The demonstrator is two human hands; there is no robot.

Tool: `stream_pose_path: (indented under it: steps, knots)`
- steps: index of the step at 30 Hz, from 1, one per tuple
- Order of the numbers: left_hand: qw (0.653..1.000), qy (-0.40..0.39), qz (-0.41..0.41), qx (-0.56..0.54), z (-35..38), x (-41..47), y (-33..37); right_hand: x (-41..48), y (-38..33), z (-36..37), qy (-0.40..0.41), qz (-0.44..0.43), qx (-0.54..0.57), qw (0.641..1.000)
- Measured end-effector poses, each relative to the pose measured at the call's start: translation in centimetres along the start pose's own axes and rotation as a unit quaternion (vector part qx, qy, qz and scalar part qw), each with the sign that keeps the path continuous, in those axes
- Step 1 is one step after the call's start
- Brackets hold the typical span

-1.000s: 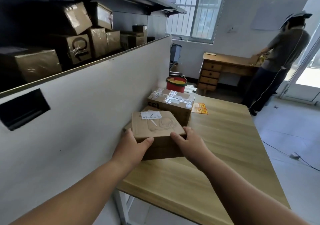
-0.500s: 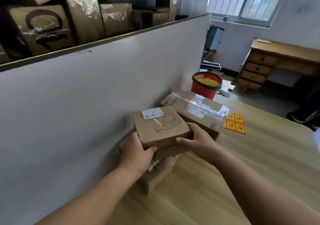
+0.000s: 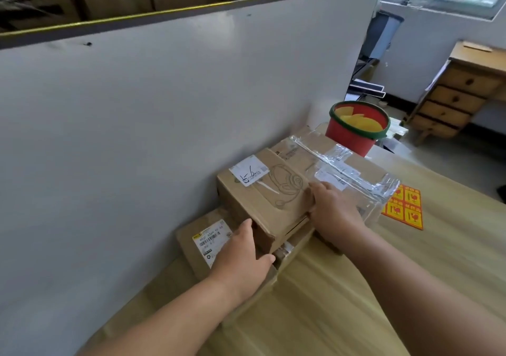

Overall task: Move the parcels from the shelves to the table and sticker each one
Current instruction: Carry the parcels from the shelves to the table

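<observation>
The headset parcel [image 3: 265, 194] sits straight ahead of me between my hands, on top of a flat parcel [image 3: 208, 239] that lies against the partition [image 3: 164, 109] at the worktop's [image 3: 438, 260] left edge. My left hand [image 3: 241, 254] grips its near-left corner, fingers along the side and thumb on the near face. My right hand [image 3: 331, 208] holds its right edge, fingers curled over the top. Its top looks close to square, so I can't name a long axis. One side runs along the partition, and its far side is just beside the taped parcel [image 3: 350, 169].

I judge the parcel is being set down, with stickering to follow. The sticker sheet [image 3: 405, 205] lies flat on the worktop to the right, past the taped parcel's corner, so my right hand is the nearer one.

The red bucket [image 3: 347, 136] stands beyond the worktop's far-left corner. It holds loose yellow pieces, and I can't tell what they are.
</observation>
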State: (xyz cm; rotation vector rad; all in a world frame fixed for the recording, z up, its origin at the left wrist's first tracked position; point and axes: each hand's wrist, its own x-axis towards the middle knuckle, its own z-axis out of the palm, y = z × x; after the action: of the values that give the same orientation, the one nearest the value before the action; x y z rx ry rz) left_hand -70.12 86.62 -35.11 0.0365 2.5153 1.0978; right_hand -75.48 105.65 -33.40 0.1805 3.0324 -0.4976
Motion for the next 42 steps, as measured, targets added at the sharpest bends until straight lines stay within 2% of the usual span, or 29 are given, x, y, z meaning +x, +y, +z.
stream_pose_path:
  steps: [4, 7, 14, 17, 21, 27, 35, 42]
  knots:
    - [0.999, 0.016, 0.024, 0.039, -1.2, -0.2, -0.5, -0.6, -1.1, 0.1, 0.012, -0.006, -0.003, 1.0]
    - [0.994, 0.073, 0.032, 0.078, -3.3, -0.8, -1.2, -1.7, -3.2, 0.1, 0.022, -0.015, 0.011, 1.0]
    - [0.958, 0.188, 0.072, 0.205, -9.8, -7.5, -3.3, -6.9, -10.1, -0.8, 0.015, -0.135, -0.016, 0.991]
    - [0.949, 0.214, 0.057, 0.225, -12.1, -12.4, -5.0, -10.4, -13.8, -1.3, 0.018, -0.19, -0.035, 0.981]
    - [0.938, 0.261, 0.045, 0.223, -15.0, -21.2, -7.8, -17.2, -19.7, -2.1, 0.031, -0.254, -0.034, 0.966]
    - [0.91, 0.353, -0.005, 0.219, -18.7, -38.9, -14.3, -31.5, -30.2, -1.9, 0.069, -0.368, -0.027, 0.927]
    - [0.827, 0.475, -0.119, 0.277, -23.7, -63.8, -22.0, -50.6, -44.2, -1.1, 0.08, -0.512, 0.015, 0.855]
    - [0.756, 0.546, -0.237, 0.272, -26.0, -79.4, -26.5, -61.9, -53.7, -1.0, 0.039, -0.611, 0.051, 0.789]
